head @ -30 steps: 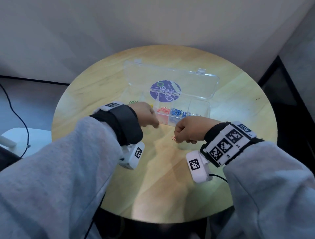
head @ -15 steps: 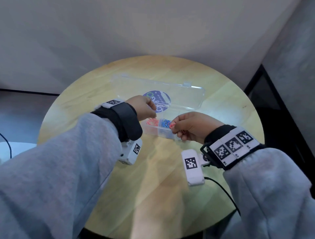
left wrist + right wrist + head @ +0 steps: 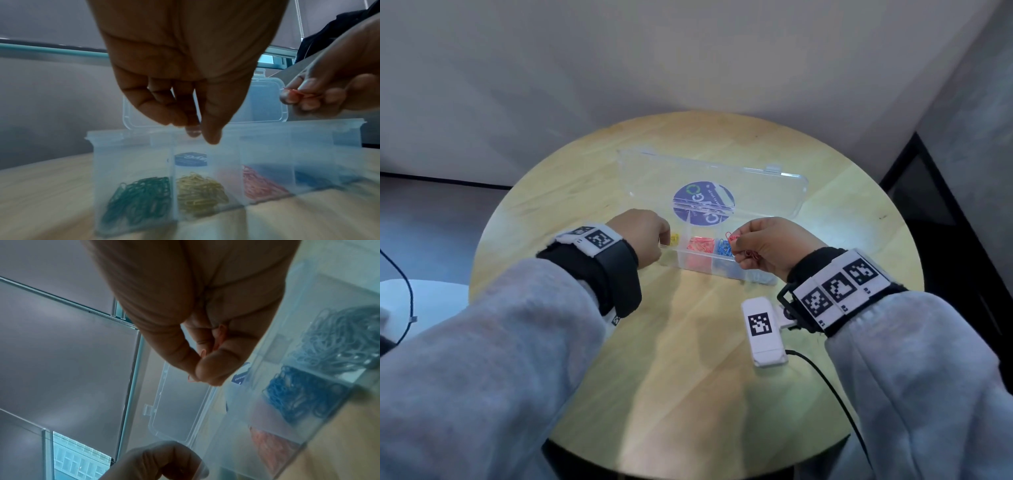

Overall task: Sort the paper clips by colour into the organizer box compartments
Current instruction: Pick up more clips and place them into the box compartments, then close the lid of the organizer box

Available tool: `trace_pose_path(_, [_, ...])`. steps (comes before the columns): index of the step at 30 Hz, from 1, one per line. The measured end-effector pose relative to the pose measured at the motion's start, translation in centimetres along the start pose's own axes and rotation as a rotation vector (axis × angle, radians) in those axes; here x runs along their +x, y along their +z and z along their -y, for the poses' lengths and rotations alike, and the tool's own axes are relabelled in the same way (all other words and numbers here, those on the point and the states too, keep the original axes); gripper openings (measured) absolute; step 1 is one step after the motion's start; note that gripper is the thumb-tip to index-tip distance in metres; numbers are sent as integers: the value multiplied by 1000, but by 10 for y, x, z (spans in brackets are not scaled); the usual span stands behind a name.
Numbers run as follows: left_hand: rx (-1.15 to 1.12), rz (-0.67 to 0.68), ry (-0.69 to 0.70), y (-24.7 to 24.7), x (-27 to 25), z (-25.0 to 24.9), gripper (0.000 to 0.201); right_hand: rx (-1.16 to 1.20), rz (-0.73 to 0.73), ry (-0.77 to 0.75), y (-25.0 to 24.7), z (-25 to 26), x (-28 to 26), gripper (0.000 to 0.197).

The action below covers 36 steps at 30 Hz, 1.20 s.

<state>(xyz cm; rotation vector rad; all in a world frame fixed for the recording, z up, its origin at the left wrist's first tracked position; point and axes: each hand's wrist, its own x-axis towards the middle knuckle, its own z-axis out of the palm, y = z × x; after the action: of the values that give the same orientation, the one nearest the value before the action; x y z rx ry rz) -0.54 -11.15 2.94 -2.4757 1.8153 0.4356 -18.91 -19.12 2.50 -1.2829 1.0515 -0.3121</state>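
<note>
right hand (image 3: 767, 245) pinches red clips (image 3: 731, 236) over blue compartment (image 3: 724, 248) | left hand (image 3: 195, 97) fingers bunched, grasp unclear | risk: early release mixes colours

My left grip (image 3: 645, 236) hangs with fingers bunched downward, holding nothing — my right grip (image 3: 763, 245) is curled tight, thumb pinching against fingertips.

A round wooden desk (image 3: 688, 342) stands close to a plain pale wall (image 3: 654, 68), its pale grain catching soft light in glossy streaks. On the right a grey wall (image 3: 969, 85) meets a dark panel (image 3: 928, 212) near the floor. A black cable (image 3: 407, 301) hangs on the left over something white (image 3: 431, 294). The wrist views show a window (image 3: 78, 459) with buildings outside.
</note>
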Motion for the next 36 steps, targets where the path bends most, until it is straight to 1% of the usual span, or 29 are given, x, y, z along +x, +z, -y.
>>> trace_pose_path(4, [-44, 23, 38, 6, -13, 1, 26, 27, -17, -29, 8, 3, 1, 20])
trace_pose_path(8, [-81, 34, 65, 13, -30, 1, 26, 34, 15, -32, 21, 4, 3, 20])
trace_pose_path(14, [-88, 43, 101, 19, -42, 0, 24, -57, 16, 4, 39, -3, 4, 21])
trace_pose_path(16, [-91, 42, 105, 20, -43, 2, 24, -109, 40, 9, 42, -3, 2, 23])
trace_pose_path(18, [-97, 42, 105, 20, -44, 4, 23, -151, 66, 9, 45, -1, -3, 19])
trace_pose_path(19, [-95, 43, 106, 20, -44, 5, 23, -194, 68, -6, 45, 0, -6, 17])
trace_pose_path(21, [-94, 45, 105, 20, -45, 7, 22, -351, 41, -67, 42, 4, -14, 23])
trace_pose_path(24, [-90, 49, 105, 18, -46, 8, 21, -569, 14, -250, 35, 14, -33, 29])
trace_pose_path(26, [-100, -1, 115, 10, -48, 9, 23, -700, -51, -356, 27, 18, -44, 28])
trace_pose_path(27, [-118, -65, 123, 3, -50, 9, 22, -772, -109, -416, 23, 18, -48, 27])
trace_pose_path(28, [-138, -155, 133, -5, -52, 8, 21, -838, -180, -490, 20, 19, -52, 26])
trace_pose_path(30, [-154, -383, 153, -23, -55, 9, 24, -913, -346, -660, 14, 21, -57, 27])
trace_pose_path(31, [-141, -488, 153, -33, -55, 10, 29, -941, -427, -735, 11, 24, -59, 30])
trace_pose_path(32, [-113, -557, 138, -41, -53, 11, 38, -980, -491, -782, 8, 26, -59, 37])
trace_pose_path(33, [-74, -570, 108, -48, -51, 13, 47, -1040, -528, -784, 5, 29, -57, 47])
trace_pose_path(34, [-33, -528, 71, -52, -48, 14, 56, -1118, -527, -730, 1, 32, -55, 57])
trace_pose_path(36, [5, -374, 6, -55, -44, 15, 63, -1287, -454, -522, -6, 35, -48, 75])
